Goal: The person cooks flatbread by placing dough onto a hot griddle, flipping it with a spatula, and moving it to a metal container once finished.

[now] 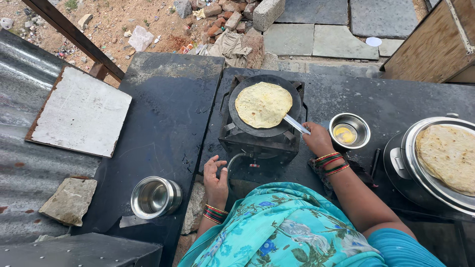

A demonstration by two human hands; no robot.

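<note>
- Outdoors, dry ground with stones, broken bricks and grey paving slabs lies behind a dark stone table (pixel 168 113) made of two black slabs side by side.
- On the right slab, near its far edge, a black stove (pixel 260 141) carries a round black pan (pixel 237 121), and one pale yellow flatbread (pixel 263 104) lies flat in the pan.
- The right hand (pixel 316 139) is closed around the handle of a metal spatula (pixel 295 123); its blade reaches under the near right edge of the flatbread.
- The left hand (pixel 215 180) is open, fingers loosely spread, and rests at the near edge of the table just beside the stove hose; it holds nothing.
- I judge the flatbread thin, light and soft, so it would bend or tear if lifted by one corner; it is better to slide the blade well under it. The pan is probably hot.
- A small steel bowl (pixel 350 131) with yellow liquid stands just right of the right hand.
- At the right edge, a big steel container (pixel 420 168) holds a cooked flatbread (pixel 448 155).
- A steel cup (pixel 156 198) stands at the near edge of the left slab.
- I see no packages or labels; a white flat board (pixel 81 111) lies on corrugated metal at the left.
</note>
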